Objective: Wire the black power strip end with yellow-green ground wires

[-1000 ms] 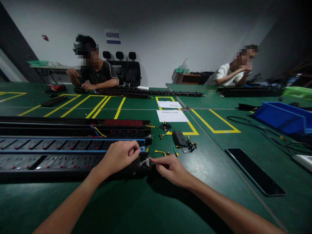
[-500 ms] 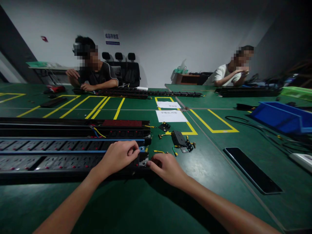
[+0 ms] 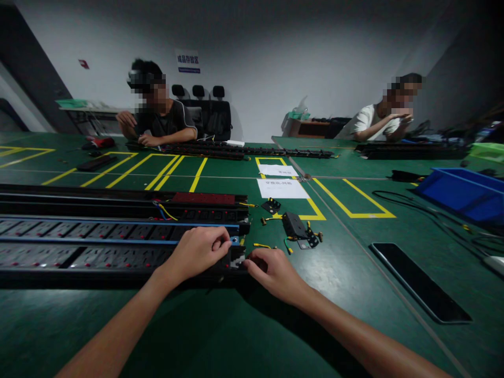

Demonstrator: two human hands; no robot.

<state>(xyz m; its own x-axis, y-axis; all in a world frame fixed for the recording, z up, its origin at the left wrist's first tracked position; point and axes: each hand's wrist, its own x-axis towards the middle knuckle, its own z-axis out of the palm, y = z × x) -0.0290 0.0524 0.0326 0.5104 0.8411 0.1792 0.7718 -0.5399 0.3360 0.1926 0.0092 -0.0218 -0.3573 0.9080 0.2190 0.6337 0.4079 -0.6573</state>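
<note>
Long black socket strips [image 3: 118,257] lie side by side on the green table, running in from the left. My left hand [image 3: 200,249] rests over the right end of the nearest strips, fingers curled together; what they pinch, if anything, is hidden. Beside it, my right hand [image 3: 273,270] has thumb and index finger closed at the end of the front strip, on something too small to make out. Just beyond lie a short yellow wire [image 3: 262,245], a black module [image 3: 294,226] with wires, and black brackets [image 3: 271,205].
A phone [image 3: 419,281] lies at the right, with black cables and a blue bin [image 3: 464,194] behind it. White paper labels [image 3: 282,188] lie mid-table. Across the table sit a person in black [image 3: 169,123] and a person in white [image 3: 370,123], near more strips [image 3: 413,151].
The view has turned slightly left, so the scene sits a little further right. Both hands remain at the strip end with almost the same pose.
</note>
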